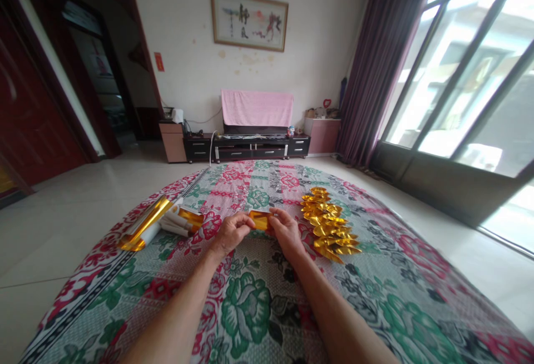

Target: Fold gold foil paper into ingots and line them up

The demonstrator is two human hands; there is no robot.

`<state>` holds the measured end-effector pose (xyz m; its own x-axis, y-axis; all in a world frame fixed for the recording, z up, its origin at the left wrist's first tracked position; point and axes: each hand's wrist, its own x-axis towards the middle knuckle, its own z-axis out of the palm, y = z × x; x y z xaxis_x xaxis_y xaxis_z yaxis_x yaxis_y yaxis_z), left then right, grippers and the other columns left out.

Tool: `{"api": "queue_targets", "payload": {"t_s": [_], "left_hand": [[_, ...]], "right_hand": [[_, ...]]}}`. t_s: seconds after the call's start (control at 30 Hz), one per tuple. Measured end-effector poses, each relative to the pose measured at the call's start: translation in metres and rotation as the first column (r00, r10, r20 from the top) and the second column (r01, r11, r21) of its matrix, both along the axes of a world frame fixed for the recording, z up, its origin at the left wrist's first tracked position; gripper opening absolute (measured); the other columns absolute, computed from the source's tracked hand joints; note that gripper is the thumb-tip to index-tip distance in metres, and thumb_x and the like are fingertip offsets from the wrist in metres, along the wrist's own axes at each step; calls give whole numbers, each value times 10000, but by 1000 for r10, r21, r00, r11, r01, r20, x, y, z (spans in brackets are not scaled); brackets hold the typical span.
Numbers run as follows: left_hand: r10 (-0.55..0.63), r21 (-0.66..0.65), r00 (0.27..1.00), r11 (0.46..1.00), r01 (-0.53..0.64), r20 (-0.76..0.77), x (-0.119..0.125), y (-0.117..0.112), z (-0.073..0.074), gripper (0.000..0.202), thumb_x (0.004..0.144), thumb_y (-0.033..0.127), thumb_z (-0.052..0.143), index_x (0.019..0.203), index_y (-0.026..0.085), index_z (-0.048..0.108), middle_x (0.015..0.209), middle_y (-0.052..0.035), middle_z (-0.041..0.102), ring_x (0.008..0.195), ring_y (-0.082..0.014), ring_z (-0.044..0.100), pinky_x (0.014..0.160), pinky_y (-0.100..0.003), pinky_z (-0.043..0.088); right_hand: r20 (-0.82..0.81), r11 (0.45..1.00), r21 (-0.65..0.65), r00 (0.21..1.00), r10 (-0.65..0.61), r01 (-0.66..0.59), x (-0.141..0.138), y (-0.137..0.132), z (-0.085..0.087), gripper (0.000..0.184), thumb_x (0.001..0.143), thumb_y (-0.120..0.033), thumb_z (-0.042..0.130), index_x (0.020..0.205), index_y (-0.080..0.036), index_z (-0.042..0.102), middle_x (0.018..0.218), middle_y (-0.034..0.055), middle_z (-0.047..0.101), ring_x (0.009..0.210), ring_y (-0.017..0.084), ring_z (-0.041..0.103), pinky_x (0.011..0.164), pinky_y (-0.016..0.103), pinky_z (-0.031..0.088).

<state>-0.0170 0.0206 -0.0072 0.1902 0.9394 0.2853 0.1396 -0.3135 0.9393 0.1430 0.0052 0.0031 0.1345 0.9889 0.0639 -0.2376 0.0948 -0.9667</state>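
Between my two hands is a small rectangular sheet of gold foil paper [261, 220], held just above the patterned cloth. My left hand [233, 234] pinches its left end between thumb and fingers. At the right end, my right hand [287, 232] grips the foil the same way. To the right of my right hand lie several folded gold foil pieces [329, 224], overlapping in a long row. Left of my left hand rest a curled gold foil sheet [146, 224] and a stack of pale-backed foil papers [177, 221].
A flowered cloth [246, 308] covers the round surface before me. Beyond stand a black TV cabinet [250, 151] and a screen draped with a pink towel [257, 108]. A purple curtain [375, 58] and glass doors [459, 74] are on the right.
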Motion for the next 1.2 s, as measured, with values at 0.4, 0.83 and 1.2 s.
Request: {"api": "queue_targets", "payload": {"t_s": [0.4,0.83,1.2], "left_hand": [[39,-105,993,994,-27,112,2,-1,3,155,650,244,610,771,159,655,678,-10,695,675,-167,634,653,-249,450],[60,-25,996,998,-59,64,2,-2,6,162,687,236,561,805,163,645,668,-4,675,656,-157,622,637,-239,451],[84,-56,964,996,-72,252,11,0,7,303,616,170,554,917,179,526,792,-5,663,651,-131,608,638,-232,467]], "right_hand": [[97,997,44,994,57,-61,0,0,-4,280,639,-393,633,835,-192,631,736,0,669,650,167,624,569,252,501],[67,993,34,992,110,-112,5,-3,1,521,701,-629,535,788,-142,699,704,65,678,643,215,633,565,295,508],[190,996,70,981,43,-57,1,-6,1,306,655,-475,641,670,-174,695,581,-8,606,519,132,534,523,242,455]]}}
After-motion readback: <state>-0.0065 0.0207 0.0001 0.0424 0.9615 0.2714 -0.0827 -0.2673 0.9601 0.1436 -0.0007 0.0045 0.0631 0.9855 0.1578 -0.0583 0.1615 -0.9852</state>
